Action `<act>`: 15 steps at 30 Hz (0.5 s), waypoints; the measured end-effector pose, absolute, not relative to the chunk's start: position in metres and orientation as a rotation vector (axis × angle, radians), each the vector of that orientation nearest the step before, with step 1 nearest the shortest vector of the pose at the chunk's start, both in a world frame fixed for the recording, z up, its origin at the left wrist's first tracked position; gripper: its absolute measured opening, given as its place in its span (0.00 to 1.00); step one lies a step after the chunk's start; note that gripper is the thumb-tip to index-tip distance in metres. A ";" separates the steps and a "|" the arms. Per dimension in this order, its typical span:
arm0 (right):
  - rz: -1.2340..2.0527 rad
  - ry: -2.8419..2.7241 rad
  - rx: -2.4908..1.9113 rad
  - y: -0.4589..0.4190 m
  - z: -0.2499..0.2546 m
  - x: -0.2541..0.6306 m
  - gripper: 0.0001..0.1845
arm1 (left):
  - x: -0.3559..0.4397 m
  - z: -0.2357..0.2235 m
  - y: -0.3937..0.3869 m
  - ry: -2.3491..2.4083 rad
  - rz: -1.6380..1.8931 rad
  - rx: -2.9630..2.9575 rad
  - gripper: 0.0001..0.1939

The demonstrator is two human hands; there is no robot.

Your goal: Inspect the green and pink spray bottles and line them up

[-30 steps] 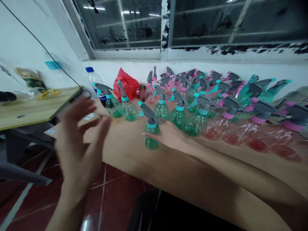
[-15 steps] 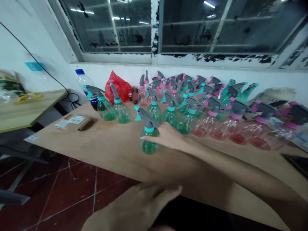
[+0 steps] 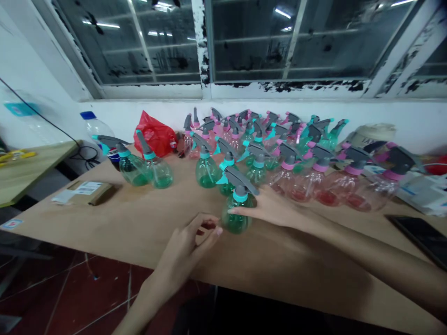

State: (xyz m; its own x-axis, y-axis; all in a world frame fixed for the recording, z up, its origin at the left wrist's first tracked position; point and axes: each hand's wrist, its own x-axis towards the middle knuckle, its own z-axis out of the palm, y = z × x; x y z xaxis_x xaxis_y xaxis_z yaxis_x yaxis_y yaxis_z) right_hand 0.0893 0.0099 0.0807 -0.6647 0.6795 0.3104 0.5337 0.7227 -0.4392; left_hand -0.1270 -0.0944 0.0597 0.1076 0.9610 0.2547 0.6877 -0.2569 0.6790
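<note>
Head cam: our right fingers (image 3: 240, 211) are wrapped round a green spray bottle (image 3: 237, 218) on the bench (image 3: 139, 218), our left fingers (image 3: 209, 226) half-curled just beside it (pink-collared bottles (image 3: 323, 179) nearby).

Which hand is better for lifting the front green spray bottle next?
Right, I'd say. The right hand grips the green spray bottle, thumb across its front. The left hand is just beside it, apparently empty.

Red plastic bag (image 3: 152, 136), blue-capped bottle (image 3: 97, 126), labelled cardboard package (image 3: 85, 192), black phone (image 3: 421, 236), dark windows (image 3: 251, 44) behind, thin black cable (image 3: 42, 117)
</note>
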 end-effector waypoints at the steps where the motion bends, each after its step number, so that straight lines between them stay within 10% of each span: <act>1: 0.441 -2.466 -0.943 0.011 0.081 0.096 0.25 | -0.121 0.059 -0.091 1.600 0.952 2.000 0.08; 15: 0.518 -2.408 -1.091 0.016 0.085 0.160 0.22 | -0.036 0.068 -0.071 1.549 1.084 2.197 0.09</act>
State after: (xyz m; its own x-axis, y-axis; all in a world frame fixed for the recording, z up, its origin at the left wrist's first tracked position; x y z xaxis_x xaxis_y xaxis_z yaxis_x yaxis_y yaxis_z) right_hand 0.1599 0.0157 0.0854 -0.5895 0.7717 0.2388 0.6053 0.6177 -0.5020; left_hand -0.0357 -0.0706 0.0678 0.1619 0.8882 0.4300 0.7083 -0.4080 0.5761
